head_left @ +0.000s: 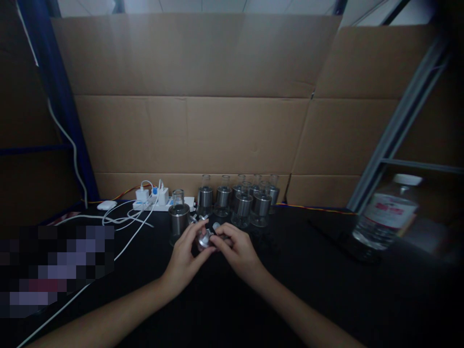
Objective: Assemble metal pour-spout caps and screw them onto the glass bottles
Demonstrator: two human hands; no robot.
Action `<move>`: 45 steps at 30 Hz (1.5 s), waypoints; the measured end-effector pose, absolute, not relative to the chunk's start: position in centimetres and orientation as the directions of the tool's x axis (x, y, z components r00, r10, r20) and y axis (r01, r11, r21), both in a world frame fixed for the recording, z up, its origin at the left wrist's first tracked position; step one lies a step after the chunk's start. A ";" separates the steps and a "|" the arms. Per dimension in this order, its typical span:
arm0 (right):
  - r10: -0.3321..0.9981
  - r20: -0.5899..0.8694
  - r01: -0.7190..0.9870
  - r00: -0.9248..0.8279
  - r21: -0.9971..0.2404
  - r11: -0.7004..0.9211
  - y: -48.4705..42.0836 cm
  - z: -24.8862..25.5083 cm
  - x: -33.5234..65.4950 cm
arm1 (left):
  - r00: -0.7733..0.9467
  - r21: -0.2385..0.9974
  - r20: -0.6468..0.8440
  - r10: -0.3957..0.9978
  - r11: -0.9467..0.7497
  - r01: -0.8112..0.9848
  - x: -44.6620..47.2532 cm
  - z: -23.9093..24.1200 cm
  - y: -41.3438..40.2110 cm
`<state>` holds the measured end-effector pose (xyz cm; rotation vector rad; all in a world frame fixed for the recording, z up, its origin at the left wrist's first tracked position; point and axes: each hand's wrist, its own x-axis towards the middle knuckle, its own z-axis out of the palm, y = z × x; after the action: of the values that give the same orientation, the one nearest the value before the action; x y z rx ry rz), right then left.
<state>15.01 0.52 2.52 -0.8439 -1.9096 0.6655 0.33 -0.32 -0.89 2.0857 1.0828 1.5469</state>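
My left hand (184, 258) has its thumb and fingers closed around a small shiny silver metal part (205, 239), low over the black table. From the other side, my right hand (239, 247) meets the same part, fingers bent and thumb pressed in. A small pale grey piece (216, 226) shows by the right fingertips; whether it belongs to the metal part I cannot tell. Just beyond my left fingers stands an open-necked glass bottle with a steel sleeve (180, 220). More silver pieces (194, 219) show behind my left fingertips, partly hidden.
Several similar sleeved glass bottles (242, 208) stand in a group before the cardboard wall (232, 135). At left are a white power strip (174, 203) with chargers and loose white cables (126, 217). A large water bottle (387, 212) stands at right. Small dark objects (266, 241) lie right of my hands.
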 end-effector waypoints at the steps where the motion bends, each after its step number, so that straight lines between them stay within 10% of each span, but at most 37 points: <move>1: 0.749 0.557 0.350 -0.359 -0.664 0.661 0.4 2.7 15.1 | 0.129 0.650 0.666 0.735 -0.656 0.384 0.4 -0.9 -0.3; 16: 0.708 0.500 0.654 -0.499 -0.319 0.686 0.0 2.2 15.0 | 0.221 0.594 0.655 0.723 -0.673 0.440 0.5 -0.8 -0.5; 29: 0.685 0.539 0.457 -0.491 -0.510 0.729 0.2 2.7 14.9 | 0.296 0.811 0.562 0.772 -0.585 -0.014 0.1 -0.6 -0.9; 45: 0.726 0.458 0.458 -0.513 -0.569 0.683 -0.2 2.7 14.9 | 0.166 0.799 0.554 0.815 -0.577 0.170 0.6 -0.1 -0.7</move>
<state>14.89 -0.21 2.73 -0.9039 -2.1989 0.4968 0.57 -0.73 -0.12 1.8688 0.9308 1.4417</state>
